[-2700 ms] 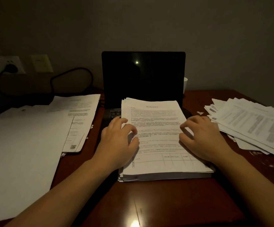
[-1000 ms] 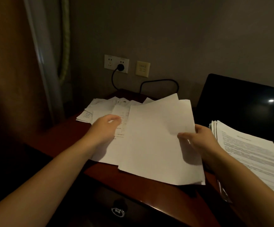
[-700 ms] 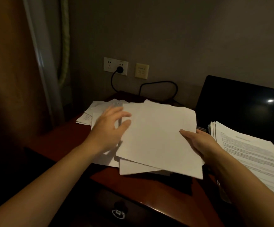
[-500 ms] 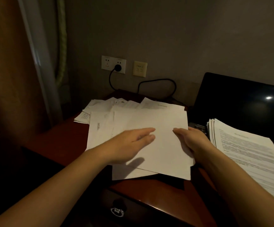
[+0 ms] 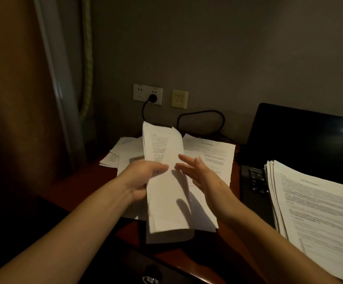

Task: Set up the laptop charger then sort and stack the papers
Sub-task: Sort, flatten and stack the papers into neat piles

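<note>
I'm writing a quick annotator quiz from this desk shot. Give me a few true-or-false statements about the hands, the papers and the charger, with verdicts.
1. The left hand grips a bundle of sheets. True.
2. The right hand is clenched round a pen. False: it is open with fingers spread beside the bundle and holds nothing.
3. A black plug sits in the wall socket. True.
4. The laptop screen shows a lit document. False: it is dark, with only a small glint of light on it.
5. A stack of printed pages lies on the open laptop. True.
</note>
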The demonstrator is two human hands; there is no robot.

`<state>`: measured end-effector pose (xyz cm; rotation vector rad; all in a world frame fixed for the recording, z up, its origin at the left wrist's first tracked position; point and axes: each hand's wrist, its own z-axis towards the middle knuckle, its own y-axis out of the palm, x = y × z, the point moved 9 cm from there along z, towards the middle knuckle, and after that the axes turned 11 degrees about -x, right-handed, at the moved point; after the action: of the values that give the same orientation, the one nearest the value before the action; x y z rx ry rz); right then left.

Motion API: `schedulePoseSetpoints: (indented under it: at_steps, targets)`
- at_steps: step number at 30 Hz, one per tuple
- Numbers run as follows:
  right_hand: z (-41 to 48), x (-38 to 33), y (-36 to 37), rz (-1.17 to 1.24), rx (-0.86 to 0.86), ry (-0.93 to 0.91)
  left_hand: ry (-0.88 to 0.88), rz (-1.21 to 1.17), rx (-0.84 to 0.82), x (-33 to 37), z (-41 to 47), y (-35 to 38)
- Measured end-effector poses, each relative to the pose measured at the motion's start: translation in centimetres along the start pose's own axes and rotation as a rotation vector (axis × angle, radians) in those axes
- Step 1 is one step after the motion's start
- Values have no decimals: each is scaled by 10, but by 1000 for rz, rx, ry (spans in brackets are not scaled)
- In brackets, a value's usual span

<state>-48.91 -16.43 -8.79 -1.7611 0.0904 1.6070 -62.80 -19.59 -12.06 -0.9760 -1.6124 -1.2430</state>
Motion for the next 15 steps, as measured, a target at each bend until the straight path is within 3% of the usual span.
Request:
schedulePoseSetpoints:
  at_steps: [5,9,12,15]
  targets:
    - [4,23,-30,291,243,49,154,-41,-157,19,-4,11]
    - [2,57,-32,728,143,260,223,-180,-342,44,-8,28]
    - [-7,64,-46,869,144,232,216,-73,-257,46,-2,11]
    - [-14,80,-75,606,336,263,102,39,-61,24,2,-19]
